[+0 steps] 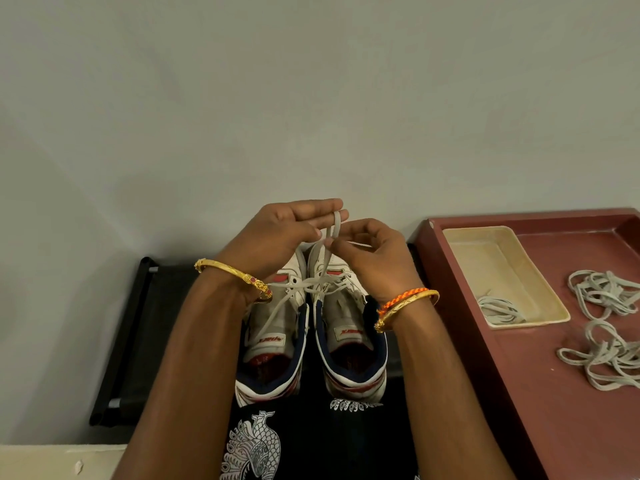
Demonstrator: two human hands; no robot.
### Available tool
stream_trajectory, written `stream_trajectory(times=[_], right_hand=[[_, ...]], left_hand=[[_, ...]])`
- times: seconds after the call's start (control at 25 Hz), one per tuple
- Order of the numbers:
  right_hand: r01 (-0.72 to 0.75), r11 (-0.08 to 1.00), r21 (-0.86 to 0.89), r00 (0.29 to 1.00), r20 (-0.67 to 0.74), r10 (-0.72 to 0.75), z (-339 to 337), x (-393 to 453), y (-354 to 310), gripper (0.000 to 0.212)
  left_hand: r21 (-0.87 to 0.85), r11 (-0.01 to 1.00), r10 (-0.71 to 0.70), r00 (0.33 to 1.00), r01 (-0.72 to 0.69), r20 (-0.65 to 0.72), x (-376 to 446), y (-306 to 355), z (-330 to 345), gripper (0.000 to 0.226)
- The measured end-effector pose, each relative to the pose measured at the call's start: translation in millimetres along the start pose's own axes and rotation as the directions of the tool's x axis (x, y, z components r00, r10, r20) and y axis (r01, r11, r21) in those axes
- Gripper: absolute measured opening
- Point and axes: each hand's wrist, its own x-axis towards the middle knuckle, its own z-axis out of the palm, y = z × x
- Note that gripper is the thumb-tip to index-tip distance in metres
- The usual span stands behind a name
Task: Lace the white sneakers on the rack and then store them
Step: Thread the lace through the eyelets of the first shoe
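Observation:
Two white sneakers with navy collars and red insoles stand side by side on a black rack (pixel 131 341), toes towards the wall: the left sneaker (pixel 273 344) and the right sneaker (pixel 349 344). A grey-white lace (pixel 332 226) runs up from the right sneaker's eyelets and forms a loop above the toes. My left hand (pixel 277 237) holds that loop between thumb and fingers. My right hand (pixel 370 254) pinches the lace just below the loop. Lace strands (pixel 311 284) cross both shoes near my wrists.
A dark red tray (pixel 485 375) lies to the right. In it are a cream plastic dish (pixel 491 258) with a bundled lace (pixel 498 310) and two loose lace bundles (pixel 609 358). A grey wall stands close behind. Patterned dark cloth (pixel 311 441) covers the foreground.

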Motion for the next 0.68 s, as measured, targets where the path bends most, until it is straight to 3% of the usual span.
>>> stream_trajectory(times=[0.08,0.16,0.28,0.4,0.6,0.68], right_hand=[[0.052,0.998,0.023,0.999,-0.013,-0.052,-1.0,-1.6,-6.5,0.007],[-0.026,0.983,0.181,0.997,0.073,0.013,-7.7,-2.7,-13.6,0.015],[-0.059,0.97,0.237,0.992,0.125,0.03,-26.9,-0.2,-14.0,0.012],[-0.048,0.984,0.171,0.998,0.054,0.039,-47.2,6.8,0.0,0.013],[-0.158,0.987,-0.043,0.982,-0.107,0.152,-60.7,17.3,33.5,0.008],[-0.176,0.983,-0.05,0.97,-0.178,0.165,-61.5,19.7,42.9,0.01]], left_hand=[[0.069,0.996,0.06,0.997,-0.057,-0.041,-2.8,1.0,4.7,0.045],[0.225,0.97,0.16,0.947,-0.097,-0.279,0.4,-6.3,7.3,0.035],[0.399,0.917,0.285,0.718,-0.01,-0.635,5.9,-23.3,-0.4,0.019],[0.408,0.901,0.232,0.632,0.147,-0.74,6.4,-44.7,-19.8,0.018],[0.279,0.89,0.06,0.515,0.36,-0.855,-0.2,-73.1,-43.1,0.021],[0.258,0.868,0.001,0.517,0.425,-0.856,-2.6,-78.7,-48.8,0.024]])
